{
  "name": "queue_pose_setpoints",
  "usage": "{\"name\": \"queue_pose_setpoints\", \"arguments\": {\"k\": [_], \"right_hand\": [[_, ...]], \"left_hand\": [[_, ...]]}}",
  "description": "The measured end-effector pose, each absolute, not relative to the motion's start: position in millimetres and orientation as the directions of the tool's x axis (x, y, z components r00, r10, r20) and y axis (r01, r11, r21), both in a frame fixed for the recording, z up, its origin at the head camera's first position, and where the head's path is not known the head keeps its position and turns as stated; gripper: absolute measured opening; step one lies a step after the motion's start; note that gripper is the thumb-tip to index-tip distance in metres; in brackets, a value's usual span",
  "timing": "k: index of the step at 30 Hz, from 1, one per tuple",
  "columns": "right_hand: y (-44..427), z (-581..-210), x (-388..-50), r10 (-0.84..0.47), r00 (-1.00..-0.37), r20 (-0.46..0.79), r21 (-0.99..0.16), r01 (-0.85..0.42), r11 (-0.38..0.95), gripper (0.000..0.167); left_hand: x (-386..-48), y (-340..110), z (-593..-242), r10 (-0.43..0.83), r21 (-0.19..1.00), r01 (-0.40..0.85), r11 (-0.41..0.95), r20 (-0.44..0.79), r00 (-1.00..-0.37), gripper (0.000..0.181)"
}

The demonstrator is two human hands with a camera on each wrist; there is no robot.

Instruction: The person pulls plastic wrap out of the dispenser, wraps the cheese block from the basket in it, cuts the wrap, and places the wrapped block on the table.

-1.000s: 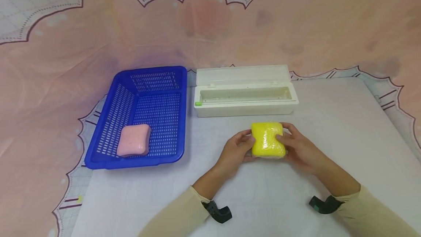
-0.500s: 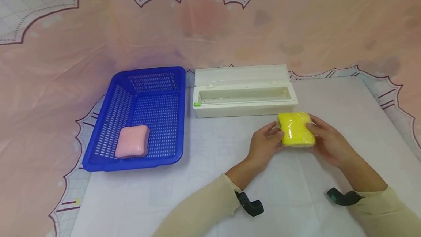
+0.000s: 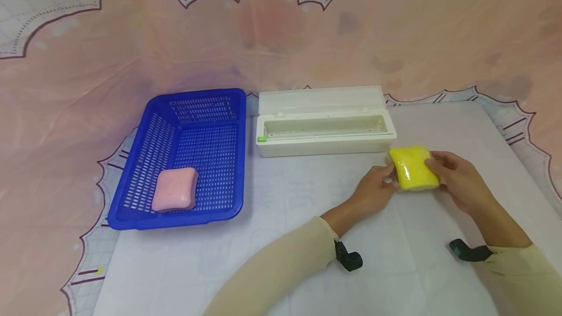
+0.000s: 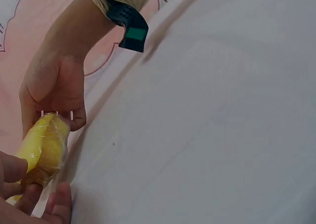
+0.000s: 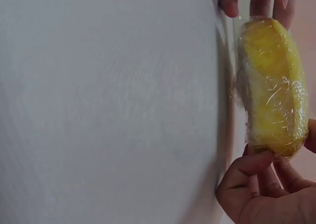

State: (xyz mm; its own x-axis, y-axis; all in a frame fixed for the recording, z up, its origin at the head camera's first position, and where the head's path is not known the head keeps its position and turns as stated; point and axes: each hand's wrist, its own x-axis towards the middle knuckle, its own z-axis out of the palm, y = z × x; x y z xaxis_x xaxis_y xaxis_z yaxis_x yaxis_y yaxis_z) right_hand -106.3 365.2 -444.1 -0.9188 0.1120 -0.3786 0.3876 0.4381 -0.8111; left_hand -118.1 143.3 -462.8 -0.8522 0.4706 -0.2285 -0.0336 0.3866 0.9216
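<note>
A yellow bar of soap (image 3: pixel 413 167) wrapped in clear plastic film is held above the white tabletop, in front of the dispenser's right end. My right hand (image 3: pixel 464 184) pinches its right side, thumb on top and fingers underneath. At the opposite side my left hand (image 3: pixel 373 190) holds the edge between thumb and fingers. Crinkled film shows along the side of the soap (image 5: pixel 271 90) in the right wrist view. In the left wrist view, both hands meet the wrapped soap (image 4: pixel 44 147). A pink bar of soap (image 3: pixel 175 189) lies in the blue basket (image 3: pixel 240 194).
A long white cling film dispenser (image 3: pixel 325 146) stands at the back with its lid raised and a small green tab at its left end. The basket stands left of it. Patterned peach cloth (image 3: pixel 281 38) hangs behind the white tabletop (image 3: pixel 285 238).
Both hands have moved right and slightly away from me with the yellow soap, which has turned a little. The pink soap, basket and dispenser stay in place.
</note>
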Motion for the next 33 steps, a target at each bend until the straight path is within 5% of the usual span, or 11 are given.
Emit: {"name": "queue_pose_setpoints", "arguments": {"k": [8, 21, 33], "right_hand": [[372.5, -448.9, -110.3, 0.23, -0.909, -0.347, -0.754, 0.416, 0.508, 0.076], [381.0, -454.7, -110.6, 0.201, -0.896, -0.397, -0.707, 0.438, 0.556, 0.083], [383.6, -455.3, -113.2, 0.144, -0.887, -0.438, -0.717, 0.442, 0.539, 0.083]], "left_hand": [[-119.1, 145.6, -461.1, 0.554, 0.871, 0.037, 0.49, -0.278, -0.785, 0.052], [-121.3, 142.1, -467.6, 0.683, 0.792, 0.283, 0.541, -0.218, -0.697, 0.06], [-121.1, 141.4, -467.7, 0.688, 0.776, 0.286, 0.562, -0.246, -0.683, 0.062]]}}
